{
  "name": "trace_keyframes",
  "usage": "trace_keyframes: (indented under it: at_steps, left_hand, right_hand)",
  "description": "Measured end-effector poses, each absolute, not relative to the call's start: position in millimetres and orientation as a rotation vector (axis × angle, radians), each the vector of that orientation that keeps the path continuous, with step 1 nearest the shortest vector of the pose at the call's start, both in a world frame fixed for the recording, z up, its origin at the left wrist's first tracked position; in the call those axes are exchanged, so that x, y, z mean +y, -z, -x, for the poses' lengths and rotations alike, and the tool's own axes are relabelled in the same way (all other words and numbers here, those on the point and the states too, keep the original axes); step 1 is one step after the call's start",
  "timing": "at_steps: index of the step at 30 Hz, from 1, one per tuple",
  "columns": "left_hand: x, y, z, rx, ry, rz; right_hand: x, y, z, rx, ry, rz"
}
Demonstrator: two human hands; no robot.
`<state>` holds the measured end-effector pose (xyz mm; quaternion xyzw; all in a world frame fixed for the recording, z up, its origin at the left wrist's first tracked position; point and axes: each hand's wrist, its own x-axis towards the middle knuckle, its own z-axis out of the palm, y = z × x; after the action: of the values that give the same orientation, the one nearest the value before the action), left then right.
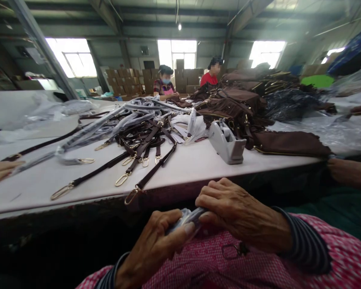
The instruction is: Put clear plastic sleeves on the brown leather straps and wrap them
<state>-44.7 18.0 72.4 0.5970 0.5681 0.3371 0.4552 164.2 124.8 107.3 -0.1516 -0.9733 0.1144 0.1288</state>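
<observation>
Above my lap, my left hand [162,235] and my right hand [237,210] are closed on a bag strap [185,220] wrapped in clear plastic. Both thumbs press along the bundle, and my fingers hide much of it. Below my right hand hangs a metal clasp [230,251] over the pink checked apron; whether it belongs to the held strap I cannot tell. In front of my hands, dark brown straps with gold clasps [131,196] lie on the white table [108,200], some hanging over its edge. Plastic-wrapped straps [138,105] are heaped behind them.
A grey tape dispenser [228,144] stands near the table edge. Brown bags [289,142] are piled at the right beside clear plastic [319,130]. Another person's hand [3,172] is at the left edge, another's arm [350,172] at the right. Two people sit across the table.
</observation>
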Motion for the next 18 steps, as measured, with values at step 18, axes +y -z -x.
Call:
trace_keyframes:
  at_steps: [18]
  left_hand:
    - [53, -93, 49, 1.037, -0.876, -1.096]
  right_hand:
    - [123, -80, -168, -2.172, -1.055, 0.522]
